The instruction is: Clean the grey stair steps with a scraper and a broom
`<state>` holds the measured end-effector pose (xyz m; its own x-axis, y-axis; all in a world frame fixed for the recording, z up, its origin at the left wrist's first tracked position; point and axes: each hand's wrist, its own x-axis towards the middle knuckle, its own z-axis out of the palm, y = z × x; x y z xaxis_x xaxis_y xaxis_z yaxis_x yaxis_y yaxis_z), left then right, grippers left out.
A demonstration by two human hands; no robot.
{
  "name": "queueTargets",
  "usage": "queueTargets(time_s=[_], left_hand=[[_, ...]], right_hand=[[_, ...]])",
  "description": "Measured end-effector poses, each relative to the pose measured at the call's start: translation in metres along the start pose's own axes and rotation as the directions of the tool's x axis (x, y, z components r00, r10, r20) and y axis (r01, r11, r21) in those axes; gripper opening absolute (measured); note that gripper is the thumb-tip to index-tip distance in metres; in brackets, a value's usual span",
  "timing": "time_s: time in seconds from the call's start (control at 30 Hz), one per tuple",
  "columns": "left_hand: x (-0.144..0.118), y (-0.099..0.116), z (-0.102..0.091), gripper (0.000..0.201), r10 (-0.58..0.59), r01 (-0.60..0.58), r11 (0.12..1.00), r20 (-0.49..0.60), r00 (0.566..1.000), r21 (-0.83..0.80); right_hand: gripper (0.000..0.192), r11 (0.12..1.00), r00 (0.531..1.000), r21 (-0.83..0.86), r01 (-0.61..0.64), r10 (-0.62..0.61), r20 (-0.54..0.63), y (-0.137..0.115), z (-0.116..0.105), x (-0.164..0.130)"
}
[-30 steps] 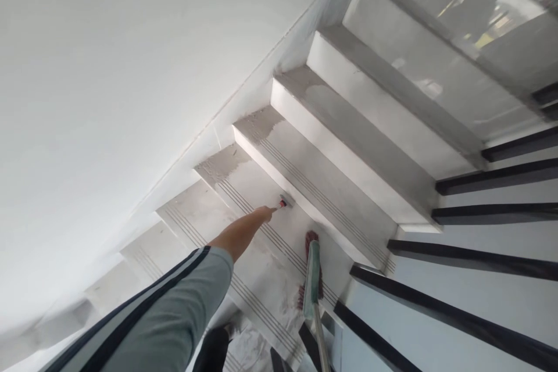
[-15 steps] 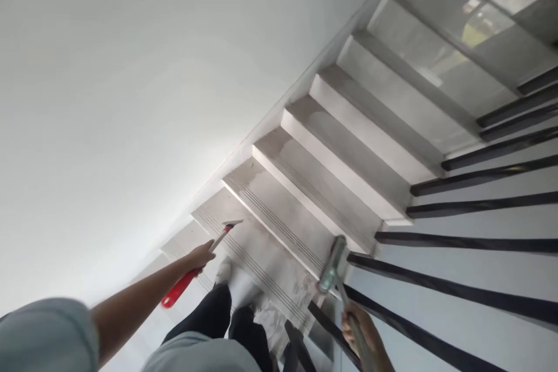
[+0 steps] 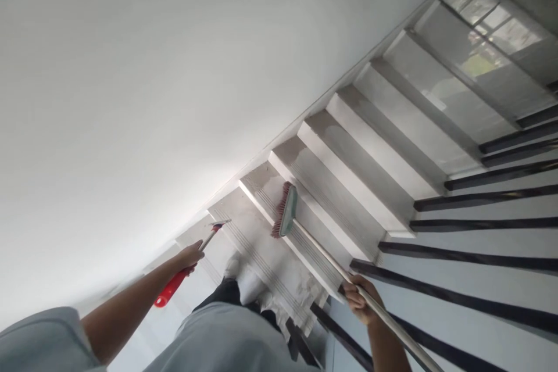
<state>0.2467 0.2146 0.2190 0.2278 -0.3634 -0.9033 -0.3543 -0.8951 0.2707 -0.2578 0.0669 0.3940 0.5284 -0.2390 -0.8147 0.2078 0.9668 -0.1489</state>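
My left hand (image 3: 190, 256) grips a scraper (image 3: 192, 261) with a red handle and a thin metal shaft; its blade hovers over the dusty grey stair treads (image 3: 261, 256) near the wall. My right hand (image 3: 360, 299) is closed around the long metal pole of a push broom (image 3: 285, 211). The broom's green head with reddish bristles rests on a tread two steps above my feet. My dark trouser legs and pale shoes (image 3: 235, 279) stand on a lower step between the two hands.
A white wall (image 3: 152, 81) runs along the left of the staircase. Black railing bars (image 3: 457, 244) line the right side. Glass panels (image 3: 492, 40) stand at the top of the flight. Steps rise toward the upper right.
The broom head has gone from near my feet up onto a higher tread, and my right hand has come into view on its pole. My left arm pulled the scraper back from the step toward me.
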Motion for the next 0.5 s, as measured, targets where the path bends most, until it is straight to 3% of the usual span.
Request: queueTargets(time_s=[0.13,0.23,0.3,0.4,0.47,0.5], left_hand=[[0.002,0.006,-0.009,0.056,-0.012,0.011,0.999,0.026,1.000,0.032],[-0.001,0.004,-0.012,0.047,-0.037,0.036,0.999,0.045,0.998,0.040],[-0.006,-0.002,-0.012,0.045,-0.056,0.055,0.998,0.048,0.997,0.029],[-0.015,-0.016,-0.013,0.048,-0.080,0.080,0.997,0.044,0.996,-0.001],[-0.020,-0.028,-0.012,0.050,-0.098,0.099,0.995,0.039,0.994,-0.022],[-0.021,-0.035,-0.011,0.050,-0.110,0.111,0.993,0.034,0.993,-0.032]], right_hand=[[0.025,0.970,0.962,0.149,0.194,-0.158,-0.222,0.056,-0.031,-0.080],[0.026,0.968,0.900,0.107,0.226,-0.166,-0.402,0.078,-0.049,-0.095],[0.025,0.968,0.853,0.038,0.247,-0.199,-0.483,0.078,-0.056,-0.078],[0.025,0.967,0.815,-0.091,0.238,-0.250,-0.523,0.064,-0.047,-0.021],[0.027,0.972,0.850,-0.160,0.171,-0.227,-0.475,0.052,-0.023,0.025],[0.027,0.972,0.889,-0.192,0.137,-0.206,-0.409,0.046,-0.007,0.047]])
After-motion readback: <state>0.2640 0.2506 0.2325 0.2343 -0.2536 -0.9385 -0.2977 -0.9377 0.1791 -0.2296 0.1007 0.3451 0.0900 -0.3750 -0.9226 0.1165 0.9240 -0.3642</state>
